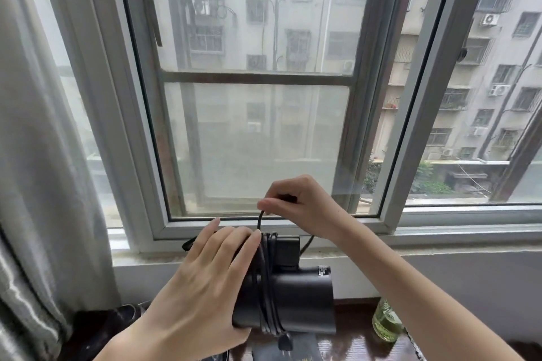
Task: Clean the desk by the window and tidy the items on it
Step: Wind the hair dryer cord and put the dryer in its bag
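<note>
Dark glossy desk point(352, 343) under window point(258, 138); grey curtain point(38, 155) at left. Green glass bottle point(385, 322) stands on desk right. Left hand point(205, 281) fingers curl round black hair dryer point(293, 299) held above desk. Right hand point(296, 202) pinches cord point(259, 220), loops wrapped around dryer.

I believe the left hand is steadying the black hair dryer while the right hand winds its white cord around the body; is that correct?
Nearly: the cord is black, not white, as the head view shows. The left hand does steady the black hair dryer while the right hand pinches the cord above it, loops already wrapped around the body.
</note>
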Tool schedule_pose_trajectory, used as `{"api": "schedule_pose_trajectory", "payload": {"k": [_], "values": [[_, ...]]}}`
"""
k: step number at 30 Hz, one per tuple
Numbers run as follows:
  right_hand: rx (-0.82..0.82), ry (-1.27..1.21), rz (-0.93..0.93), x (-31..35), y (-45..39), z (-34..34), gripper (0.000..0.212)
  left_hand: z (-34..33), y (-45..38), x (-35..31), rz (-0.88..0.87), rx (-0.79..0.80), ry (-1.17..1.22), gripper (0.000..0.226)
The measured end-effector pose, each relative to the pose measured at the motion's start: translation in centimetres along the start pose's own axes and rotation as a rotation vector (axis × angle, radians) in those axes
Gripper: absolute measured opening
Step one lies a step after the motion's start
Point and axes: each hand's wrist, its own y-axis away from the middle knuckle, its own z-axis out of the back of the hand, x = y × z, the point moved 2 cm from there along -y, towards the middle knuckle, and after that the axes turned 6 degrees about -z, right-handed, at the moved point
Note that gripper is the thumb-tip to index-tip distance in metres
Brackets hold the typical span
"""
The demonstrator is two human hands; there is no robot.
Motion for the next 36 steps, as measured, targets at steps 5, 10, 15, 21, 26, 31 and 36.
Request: {"api": "schedule_pose_trajectory", "payload": {"k": [5,10,15,21,26,31,36], "values": [[0.016,-0.121,-0.134,-1.8,0.3,-2.4,0.030,-0.6,0.1,0.1,-0.029,0.046,-0.008,0.105],[-0.022,-0.399,-0.418,-4.8,3.5,-5.6,0.020,-0.5,-0.3,2.9,0.244,-0.078,0.054,0.099],[-0.088,-0.040,-0.313,-5.0,6.8,-6.8,0.031,-0.8,0.7,5.8,0.577,-0.097,0.185,0.095],[0.001,0.426,-0.302,-1.8,9.4,-7.4,0.059,-2.2,0.7,8.1,0.857,0.004,0.148,0.102],[0.129,0.581,-0.369,-0.1,10.2,-6.3,0.041,-3.6,1.4,10.0,0.854,0.156,-0.095,0.101],[0.125,0.287,-0.327,1.8,11.2,-5.3,0.066,-4.7,2.8,11.6,0.853,0.225,-0.200,0.101],[0.045,0.309,-0.067,2.5,10.6,-4.3,0.033,-4.8,3.7,11.4,0.608,0.248,-0.271,0.101]]}}
